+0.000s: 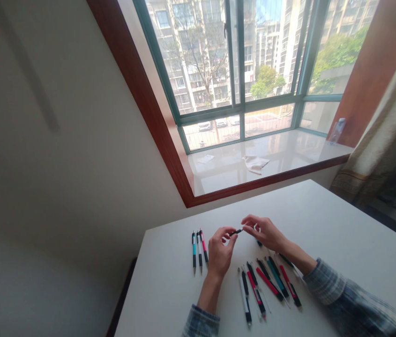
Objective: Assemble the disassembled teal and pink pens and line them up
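Note:
My left hand [220, 250] is closed in a pinch around a short black pen part [235, 232], held just above the table. At the pen part's pale, pointed end, the thumb and fingertips of my right hand [263, 231] are closed together. Whether a small separate piece sits between those fingertips I cannot make out. Left of my left hand, three pens lie side by side: a teal pen [194, 252], a white pen [199, 252] and a pink pen [204, 245]. Below my hands lie several loose pen parts, among them a white barrel [244, 295], a red barrel [269, 283] and a teal barrel [278, 278].
The white table [162, 290] stands against the wall below a window. On the sill [219, 180] lie a crumpled cloth [256, 164] and a flat white paper [205, 159]; a clear bottle [337, 130] stands at its right end. A curtain [369, 135] hangs at the right.

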The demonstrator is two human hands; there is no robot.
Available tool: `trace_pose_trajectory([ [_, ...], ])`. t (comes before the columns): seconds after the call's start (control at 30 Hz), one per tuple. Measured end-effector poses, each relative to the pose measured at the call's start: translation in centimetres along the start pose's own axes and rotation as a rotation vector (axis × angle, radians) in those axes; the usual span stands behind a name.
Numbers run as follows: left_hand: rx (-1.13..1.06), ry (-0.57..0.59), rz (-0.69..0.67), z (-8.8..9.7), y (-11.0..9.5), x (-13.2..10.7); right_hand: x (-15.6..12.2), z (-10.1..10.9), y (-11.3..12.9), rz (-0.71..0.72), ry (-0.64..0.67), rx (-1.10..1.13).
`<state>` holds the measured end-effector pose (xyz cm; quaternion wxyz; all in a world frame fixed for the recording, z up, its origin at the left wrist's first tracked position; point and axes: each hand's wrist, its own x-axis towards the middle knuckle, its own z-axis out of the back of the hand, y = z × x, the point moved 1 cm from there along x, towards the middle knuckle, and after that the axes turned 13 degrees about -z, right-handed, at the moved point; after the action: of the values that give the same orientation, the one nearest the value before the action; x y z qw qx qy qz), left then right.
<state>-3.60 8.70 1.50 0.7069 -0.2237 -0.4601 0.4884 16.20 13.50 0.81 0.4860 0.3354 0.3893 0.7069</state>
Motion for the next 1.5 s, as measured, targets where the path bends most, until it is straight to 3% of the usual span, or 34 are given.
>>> trace_pose_trajectory([
  [0.17, -0.019, -0.004, 0.001, 0.0, 0.0, 0.0, 0.1, 0.1, 0.1, 0.065, 0.045, 0.008],
  [0.9, -0.067, 0.019, -0.027, -0.1, 0.1, -0.1, -0.1, 0.0, 0.0, 0.061, 0.091, -0.136],
  [1.3, -0.595, -0.008, 0.169, -0.3, 0.6, 0.1, -1.0, -1.0, 1.5, 0.109, 0.154, -0.108],
  [1.4, -0.615, -0.035, 0.193, -0.4, 0.8, 0.1, -0.5, 0.1, 1.1, 0.115, 0.110, -0.114],
  [1.5, -0.630, -0.102, 0.231, -0.5, 1.2, 0.1, 0.2, 2.1, 0.3, 0.105, -0.022, -0.136],
])
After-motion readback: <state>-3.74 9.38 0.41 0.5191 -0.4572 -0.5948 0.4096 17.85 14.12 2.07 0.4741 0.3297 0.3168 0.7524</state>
